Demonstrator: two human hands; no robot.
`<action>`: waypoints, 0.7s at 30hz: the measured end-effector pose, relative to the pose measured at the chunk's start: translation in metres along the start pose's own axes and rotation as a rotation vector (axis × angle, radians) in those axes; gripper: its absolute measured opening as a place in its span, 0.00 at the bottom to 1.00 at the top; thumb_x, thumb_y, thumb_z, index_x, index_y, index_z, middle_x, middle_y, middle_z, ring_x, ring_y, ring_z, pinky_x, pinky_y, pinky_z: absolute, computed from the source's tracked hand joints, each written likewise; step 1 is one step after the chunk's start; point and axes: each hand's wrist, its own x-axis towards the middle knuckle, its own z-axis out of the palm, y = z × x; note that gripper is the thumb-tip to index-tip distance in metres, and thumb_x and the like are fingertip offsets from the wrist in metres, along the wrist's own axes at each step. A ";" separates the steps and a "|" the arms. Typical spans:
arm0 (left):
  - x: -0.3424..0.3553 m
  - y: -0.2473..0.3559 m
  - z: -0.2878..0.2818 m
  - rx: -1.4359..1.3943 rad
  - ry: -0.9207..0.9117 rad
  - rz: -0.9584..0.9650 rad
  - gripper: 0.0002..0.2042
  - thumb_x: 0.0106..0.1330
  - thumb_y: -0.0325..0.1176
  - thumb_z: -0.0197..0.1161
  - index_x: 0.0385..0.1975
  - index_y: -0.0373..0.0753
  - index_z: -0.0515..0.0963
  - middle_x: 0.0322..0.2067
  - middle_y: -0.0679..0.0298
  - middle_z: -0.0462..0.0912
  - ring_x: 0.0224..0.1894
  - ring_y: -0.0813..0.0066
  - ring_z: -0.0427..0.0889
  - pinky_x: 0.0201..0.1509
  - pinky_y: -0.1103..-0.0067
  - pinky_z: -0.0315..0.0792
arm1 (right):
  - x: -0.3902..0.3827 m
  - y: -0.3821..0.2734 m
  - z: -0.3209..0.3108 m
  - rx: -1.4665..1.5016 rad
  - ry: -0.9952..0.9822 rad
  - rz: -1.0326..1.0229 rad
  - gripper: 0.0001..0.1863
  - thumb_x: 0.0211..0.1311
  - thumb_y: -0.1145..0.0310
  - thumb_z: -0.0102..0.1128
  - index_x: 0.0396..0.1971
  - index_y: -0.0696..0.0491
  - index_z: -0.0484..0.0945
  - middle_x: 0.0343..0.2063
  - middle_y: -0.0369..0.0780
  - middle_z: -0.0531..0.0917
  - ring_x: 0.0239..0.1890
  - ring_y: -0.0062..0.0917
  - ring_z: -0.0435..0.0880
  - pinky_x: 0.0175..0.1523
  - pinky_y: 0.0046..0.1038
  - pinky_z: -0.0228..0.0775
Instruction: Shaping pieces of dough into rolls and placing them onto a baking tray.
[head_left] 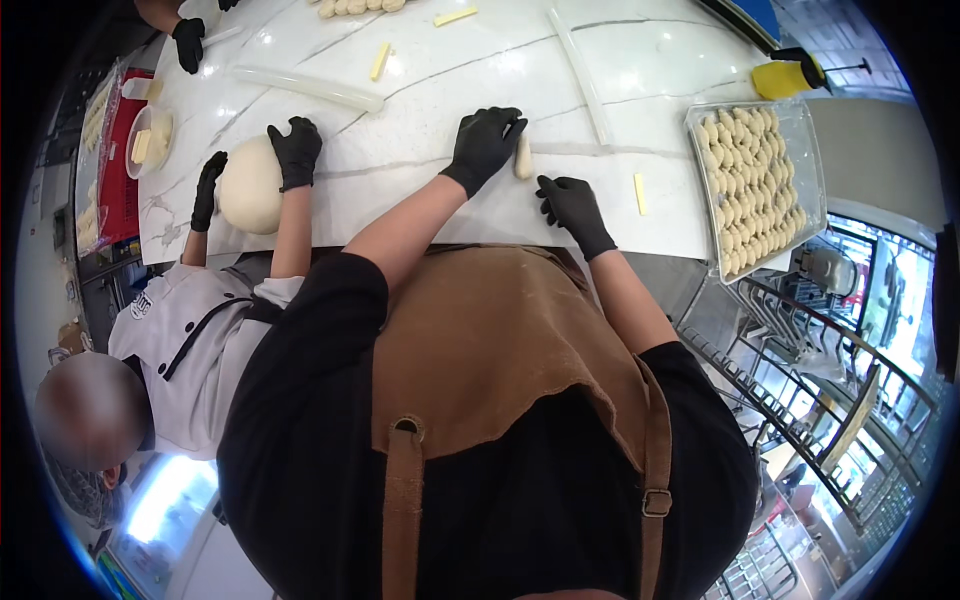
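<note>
A small tapered piece of dough [524, 160] lies on the white marbled table in front of me. My left hand [485, 148], in a black glove, is at its left side. The loosely bent fingers reach the dough's far end; whether they press on it I cannot tell. To the right of the dough, my right hand [574, 212], also black-gloved, rests low over the table near its front edge. Its fingers are slightly curled and apart, holding nothing. A pale yellow stick [641, 194], perhaps butter, lies to the right of that hand.
On the right, a tray [716, 232] holds rows of shaped dough pieces near a yellow spray bottle [778, 80]. Clear rolling pins [310, 88] lie farther back. At left, a co-worker's gloved hands [296, 152] flank a big dough ball [250, 186], beside a tub [160, 128] of yellow sticks.
</note>
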 end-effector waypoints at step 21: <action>-0.026 -0.022 -0.027 0.413 -0.142 0.403 0.40 0.68 0.61 0.62 0.74 0.42 0.65 0.75 0.57 0.66 0.79 0.58 0.60 0.81 0.48 0.42 | 0.046 -0.064 -0.085 -0.499 0.024 -0.348 0.23 0.62 0.53 0.69 0.44 0.59 0.81 0.32 0.44 0.86 0.24 0.32 0.83 0.37 0.33 0.78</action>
